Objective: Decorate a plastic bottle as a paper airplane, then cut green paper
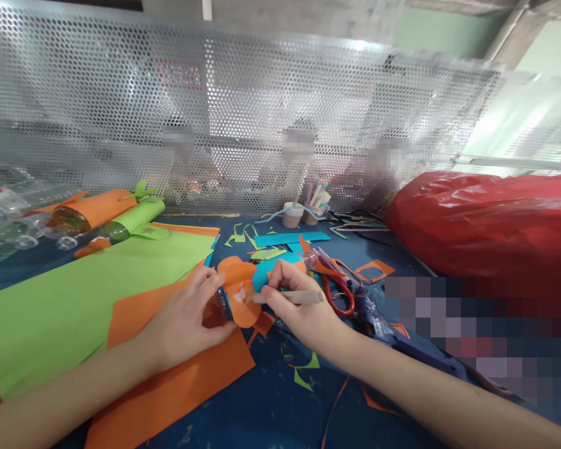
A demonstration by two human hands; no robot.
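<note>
The white pen (pixel 311 297) is gripped between the closed fingers of the right hand (pixel 303 312), its tip pointed leftward at the orange paper flower (pixel 247 313); whether the paper is touched by the tip cannot be told. A white mark (pixel 240 294) is seen on the flower, just beyond the tip. By the left hand (pixel 182 327), the near end of the wrapped bottle (pixel 222 304) is held, with the fingers curled over the top and the thumb set below, closed on it rather than spread. The flower is thus placed between the two hands, directly right of the left fingers, which are the nearer. The bottle's long axis is slanted from the left fingers up and rightward, away from the wearer, past the blue paper (pixel 264 272) (partly hidden by the right hand) to the clear neck (pixel 310 260). Farther out on the tabletop (pixel 262 405), red-handled scissors (pixel 352 304) and a dark glue gun (pixel 374 321) are seen beyond the right hand, an orange sheet (pixel 182 399) lies under the left forearm, and a green sheet (pixel 98 280) is spread to the left. A cup (pixel 293 216) is set near the perforated screen (pixel 243 112).
</note>
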